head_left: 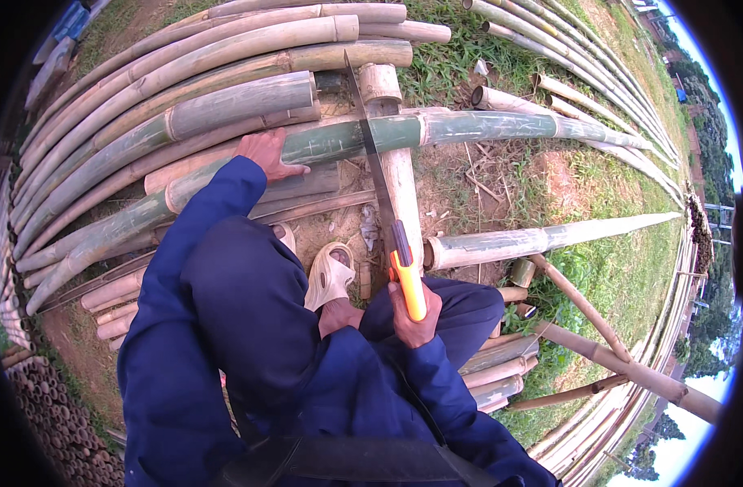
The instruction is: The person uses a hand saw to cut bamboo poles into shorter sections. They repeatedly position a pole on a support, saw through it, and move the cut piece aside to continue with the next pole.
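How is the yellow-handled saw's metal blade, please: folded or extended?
Extended: the long grey blade runs from the curved yellow handle across the green bamboo pole.

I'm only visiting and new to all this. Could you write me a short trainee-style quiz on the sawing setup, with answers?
1. Open question: What colours show on the handle of the saw in the right hand?

2. True or false: The left hand is lifted well clear of the green bamboo pole.

3. Pick one: How does the saw's blade lie?
A) Lengthwise along the green bamboo pole
B) Across the green bamboo pole
C) Flat on the ground, away from the pole

Key:
1. Yellow and orange.
2. False; it rests on the pole.
3. B.
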A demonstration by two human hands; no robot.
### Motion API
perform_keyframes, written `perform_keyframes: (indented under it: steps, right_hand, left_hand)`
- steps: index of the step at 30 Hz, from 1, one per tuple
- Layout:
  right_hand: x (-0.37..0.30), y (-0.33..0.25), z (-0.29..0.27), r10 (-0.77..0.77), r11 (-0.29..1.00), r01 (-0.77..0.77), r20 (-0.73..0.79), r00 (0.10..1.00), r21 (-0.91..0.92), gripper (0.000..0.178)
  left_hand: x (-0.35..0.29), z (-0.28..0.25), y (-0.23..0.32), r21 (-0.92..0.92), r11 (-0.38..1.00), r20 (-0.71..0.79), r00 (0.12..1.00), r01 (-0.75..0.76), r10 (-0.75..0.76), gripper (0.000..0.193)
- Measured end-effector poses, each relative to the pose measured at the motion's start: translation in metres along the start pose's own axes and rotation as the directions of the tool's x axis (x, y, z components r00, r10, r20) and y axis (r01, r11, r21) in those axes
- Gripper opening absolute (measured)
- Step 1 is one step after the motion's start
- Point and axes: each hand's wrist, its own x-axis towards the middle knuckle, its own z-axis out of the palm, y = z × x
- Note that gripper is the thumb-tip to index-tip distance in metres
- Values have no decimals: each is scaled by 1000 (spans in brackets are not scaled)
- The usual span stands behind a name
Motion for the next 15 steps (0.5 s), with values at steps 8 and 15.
perform_keyframes:
  steps: [8, 15]
  right_hand:
    - [-36, -14, -12, 59, 998, -60, 13, 998, 22, 22]
    - [-16, -15, -5, 73, 997, -73, 0, 997, 19, 8]
  left_hand:
    - [5, -11, -1, 39, 998, 100, 994, 43, -47, 104]
    - [12, -9, 3, 39, 997, 77, 995, 61, -64, 99]
